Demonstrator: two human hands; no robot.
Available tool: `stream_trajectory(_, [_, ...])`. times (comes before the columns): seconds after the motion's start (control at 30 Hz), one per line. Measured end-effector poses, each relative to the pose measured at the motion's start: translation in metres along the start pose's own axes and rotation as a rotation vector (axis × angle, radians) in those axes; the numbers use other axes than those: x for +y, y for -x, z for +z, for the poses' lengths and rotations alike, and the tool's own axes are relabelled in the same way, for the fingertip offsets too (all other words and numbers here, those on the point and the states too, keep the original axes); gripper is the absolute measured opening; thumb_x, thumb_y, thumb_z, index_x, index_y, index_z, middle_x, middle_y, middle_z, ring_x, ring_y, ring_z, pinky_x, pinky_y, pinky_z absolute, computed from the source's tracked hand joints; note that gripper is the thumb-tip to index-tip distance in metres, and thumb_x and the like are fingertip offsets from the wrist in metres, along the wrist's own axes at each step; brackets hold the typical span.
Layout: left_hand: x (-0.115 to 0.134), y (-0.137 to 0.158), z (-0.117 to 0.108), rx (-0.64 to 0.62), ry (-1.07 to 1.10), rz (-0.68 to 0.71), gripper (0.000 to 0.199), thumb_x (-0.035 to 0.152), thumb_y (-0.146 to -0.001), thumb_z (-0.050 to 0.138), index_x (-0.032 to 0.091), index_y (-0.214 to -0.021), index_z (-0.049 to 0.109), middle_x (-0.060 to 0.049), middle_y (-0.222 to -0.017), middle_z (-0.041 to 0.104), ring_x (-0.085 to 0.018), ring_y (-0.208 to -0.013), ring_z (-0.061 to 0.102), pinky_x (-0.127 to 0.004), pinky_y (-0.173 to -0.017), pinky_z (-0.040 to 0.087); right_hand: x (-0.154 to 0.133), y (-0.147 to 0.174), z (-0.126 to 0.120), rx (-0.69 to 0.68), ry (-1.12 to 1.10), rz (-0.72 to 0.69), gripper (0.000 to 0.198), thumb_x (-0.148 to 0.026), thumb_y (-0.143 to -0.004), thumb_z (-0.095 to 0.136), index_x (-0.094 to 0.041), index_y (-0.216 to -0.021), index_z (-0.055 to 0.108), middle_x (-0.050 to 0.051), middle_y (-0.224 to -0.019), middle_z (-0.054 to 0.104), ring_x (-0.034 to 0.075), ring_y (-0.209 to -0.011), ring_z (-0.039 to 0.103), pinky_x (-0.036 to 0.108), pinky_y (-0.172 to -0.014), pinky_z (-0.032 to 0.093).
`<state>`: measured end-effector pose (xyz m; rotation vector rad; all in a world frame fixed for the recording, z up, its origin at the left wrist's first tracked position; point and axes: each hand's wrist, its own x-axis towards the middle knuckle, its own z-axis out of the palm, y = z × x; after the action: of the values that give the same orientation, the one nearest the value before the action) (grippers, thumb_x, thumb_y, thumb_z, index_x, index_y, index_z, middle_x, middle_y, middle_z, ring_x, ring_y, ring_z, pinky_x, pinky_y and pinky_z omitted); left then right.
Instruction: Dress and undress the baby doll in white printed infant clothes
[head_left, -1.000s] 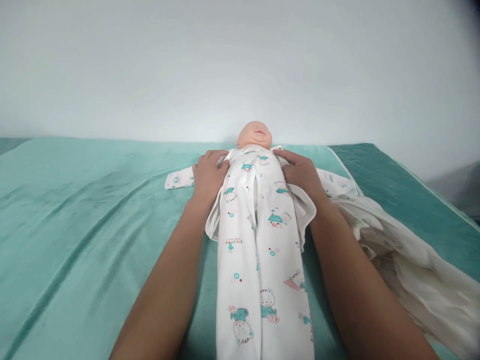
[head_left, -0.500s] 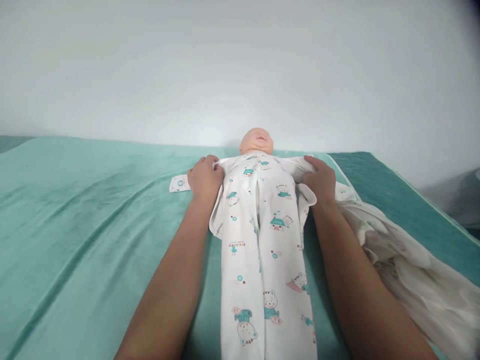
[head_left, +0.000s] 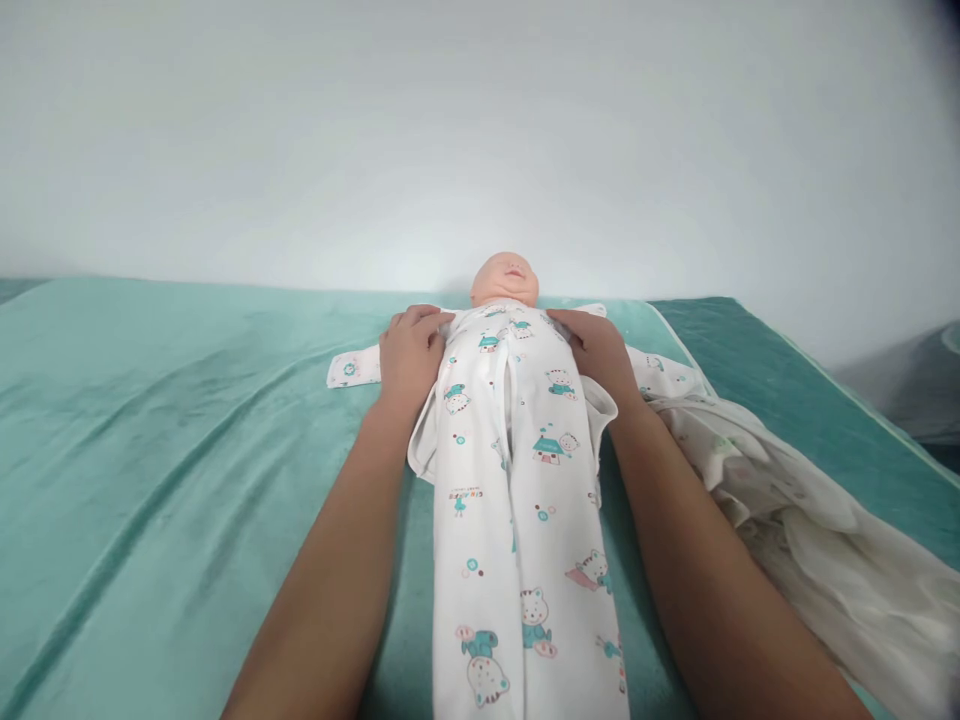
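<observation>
A baby doll (head_left: pixel 504 280) lies on its back with its head toward the wall. Spread over its body is a white baby romper (head_left: pixel 484 460) printed with teal and pink cartoon animals and houses, its legs pointing toward me. My left hand (head_left: pixel 411 352) rests at the shoulder on the left, fingers stretched over the cloth. On the other shoulder lies my right hand (head_left: pixel 598 350), its fingers reaching toward the chest. A sleeve (head_left: pixel 354 367) sticks out past my left hand, and another sleeve (head_left: pixel 664 372) past my right. The doll's arms and legs are hidden.
A light teal sheet (head_left: pixel 187 440) with creases covers the surface. Crumpled white cloth (head_left: pixel 795 510) lies on the right, partly behind my right forearm. Beyond it is a darker green cover (head_left: pixel 757 370). A pale wall (head_left: pixel 480 130) stands at the back.
My right hand has moved left from the sleeve onto the shoulder and chest, leaving the sleeve in view. My left fingers have reached slightly inward. The doll and romper appear shifted slightly left.
</observation>
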<state>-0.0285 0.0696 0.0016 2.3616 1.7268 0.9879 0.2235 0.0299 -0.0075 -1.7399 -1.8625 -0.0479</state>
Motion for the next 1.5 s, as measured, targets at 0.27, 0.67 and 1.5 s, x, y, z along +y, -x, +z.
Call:
stream_trajectory(0.27, [0.004,0.001,-0.008,-0.135,-0.117,-0.042,0.046,0.020,-0.088,0.043,0.033,-0.128,0.062,0.000,-0.129,0.063,-0.026,-0.117,0.054,-0.044,-0.100,0.040,0.002,-0.015,-0.005,-0.108,0.079,0.169,0.047,-0.014,-0.077,0.043,-0.025,-0.114,0.071,0.006,-0.107,0.075,0.026,-0.097,0.065,0.037,-0.086,0.045])
stream_trajectory(0.67, [-0.003,0.004,-0.011,-0.103,-0.095,-0.195,0.046,0.019,-0.090,0.036,0.035,-0.117,0.070,-0.001,-0.122,0.068,-0.026,-0.112,0.058,-0.046,-0.100,0.038,-0.009,-0.001,-0.045,-0.060,-0.053,0.256,0.048,-0.015,-0.078,0.046,-0.020,-0.120,0.068,0.008,-0.129,0.066,0.029,-0.118,0.059,0.043,-0.100,0.046])
stream_trajectory(1.5, [-0.006,0.004,-0.016,-0.058,-0.131,-0.355,0.035,0.028,-0.095,0.034,0.026,-0.117,0.062,-0.009,-0.113,0.070,-0.029,-0.107,0.063,-0.041,-0.084,0.045,-0.151,-0.083,-0.007,-0.703,0.258,-0.321,0.032,-0.026,-0.073,0.062,-0.025,-0.105,0.065,0.005,-0.095,0.072,0.022,-0.075,0.065,0.030,-0.060,0.039])
